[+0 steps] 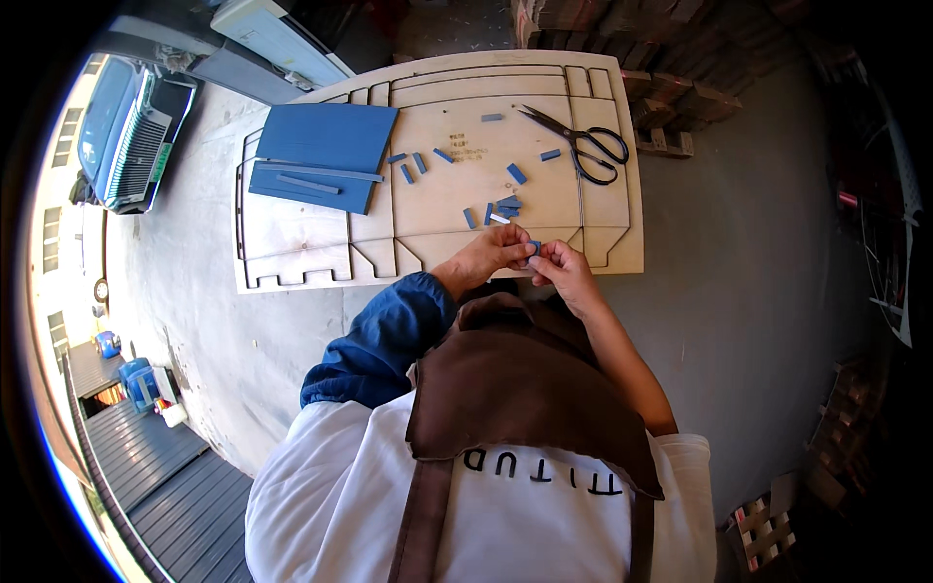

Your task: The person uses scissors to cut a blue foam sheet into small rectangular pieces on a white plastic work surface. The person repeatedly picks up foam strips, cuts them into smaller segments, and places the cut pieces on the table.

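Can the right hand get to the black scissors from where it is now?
Probably yes. The scissors lie in the open on the wooden panel, ahead of the right hand. But both hands pinch a small blue piece; the left hand would have to keep it.

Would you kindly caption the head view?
Both hands pinch a small blue piece over a laser-cut plywood sheet, scissors nearby.

Both forearms were extended forward from the lower edge and brought together; the left hand (491, 255) and right hand (562, 269) were held fingertip to fingertip, fingers curled in a pinch; the left arm was sleeved, the right bare.
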Action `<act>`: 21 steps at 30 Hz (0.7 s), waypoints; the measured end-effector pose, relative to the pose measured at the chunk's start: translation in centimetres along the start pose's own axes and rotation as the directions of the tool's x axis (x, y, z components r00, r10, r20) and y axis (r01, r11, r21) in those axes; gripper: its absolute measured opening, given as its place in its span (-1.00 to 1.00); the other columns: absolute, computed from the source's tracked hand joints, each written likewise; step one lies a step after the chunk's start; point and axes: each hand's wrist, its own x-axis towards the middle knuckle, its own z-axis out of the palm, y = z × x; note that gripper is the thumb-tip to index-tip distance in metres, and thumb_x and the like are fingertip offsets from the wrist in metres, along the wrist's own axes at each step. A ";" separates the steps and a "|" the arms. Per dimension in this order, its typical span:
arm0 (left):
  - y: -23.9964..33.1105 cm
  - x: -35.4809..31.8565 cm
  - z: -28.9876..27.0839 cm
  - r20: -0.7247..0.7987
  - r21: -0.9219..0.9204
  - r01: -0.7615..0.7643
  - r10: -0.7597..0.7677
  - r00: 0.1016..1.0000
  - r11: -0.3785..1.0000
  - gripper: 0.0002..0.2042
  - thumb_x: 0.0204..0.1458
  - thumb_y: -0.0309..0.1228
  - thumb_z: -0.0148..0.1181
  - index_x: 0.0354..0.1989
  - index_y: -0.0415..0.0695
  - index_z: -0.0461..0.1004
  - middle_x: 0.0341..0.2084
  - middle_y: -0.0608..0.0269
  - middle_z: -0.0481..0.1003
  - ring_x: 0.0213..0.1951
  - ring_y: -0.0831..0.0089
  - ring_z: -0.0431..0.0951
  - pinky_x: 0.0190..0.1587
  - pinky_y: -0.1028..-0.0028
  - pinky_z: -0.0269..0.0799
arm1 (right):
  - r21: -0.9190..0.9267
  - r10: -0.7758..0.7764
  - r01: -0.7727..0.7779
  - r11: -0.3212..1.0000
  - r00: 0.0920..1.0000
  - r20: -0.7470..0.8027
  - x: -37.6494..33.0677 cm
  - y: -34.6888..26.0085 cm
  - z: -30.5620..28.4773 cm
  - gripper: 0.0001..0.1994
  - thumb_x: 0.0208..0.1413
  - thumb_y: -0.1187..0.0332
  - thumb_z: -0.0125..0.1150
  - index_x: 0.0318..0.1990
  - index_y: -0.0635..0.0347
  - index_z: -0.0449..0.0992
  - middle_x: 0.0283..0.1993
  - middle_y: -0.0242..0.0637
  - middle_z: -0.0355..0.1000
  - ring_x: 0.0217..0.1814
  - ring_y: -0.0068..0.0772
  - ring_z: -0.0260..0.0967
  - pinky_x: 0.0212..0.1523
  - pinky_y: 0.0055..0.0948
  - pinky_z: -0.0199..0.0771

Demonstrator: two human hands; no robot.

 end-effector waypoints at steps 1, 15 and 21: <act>0.0 -0.1 -0.3 0.004 -0.004 -0.007 0.007 1.000 1.000 -0.84 0.12 -0.33 0.19 -0.28 -0.14 0.40 -0.47 0.37 0.45 -0.39 0.60 0.43 -0.25 0.58 0.38 | 0.025 0.019 -0.020 0.999 1.000 0.021 0.2 -0.3 0.2 -0.87 0.14 0.41 0.20 -0.29 0.23 0.37 -0.44 -0.43 0.40 -0.47 -0.67 0.33 -0.42 -0.64 0.39; 8.5 -12.1 -24.8 -0.261 0.878 0.477 0.791 0.554 -0.045 -0.74 -0.11 -0.60 0.06 -0.21 -0.10 0.47 -0.22 0.21 0.46 -0.09 0.17 0.41 -0.05 0.23 0.29 | -0.566 -0.142 0.009 0.824 0.971 -0.191 7.2 0.1 -0.2 -0.80 0.08 0.38 0.20 -0.20 0.30 0.48 -0.51 -0.39 0.44 -0.55 -0.64 0.33 -0.45 -0.59 0.36; 9.0 -13.3 -28.2 -0.206 0.858 0.469 0.696 0.687 -0.208 -0.78 -0.06 -0.57 0.06 -0.22 -0.07 0.46 -0.21 0.26 0.46 -0.06 0.22 0.40 -0.01 0.21 0.23 | -0.886 -0.480 0.168 0.431 0.875 -0.068 8.9 0.3 0.3 -0.76 0.07 0.34 0.20 -0.16 0.28 0.48 -0.33 -0.23 0.51 -0.37 -0.43 0.46 -0.31 -0.47 0.45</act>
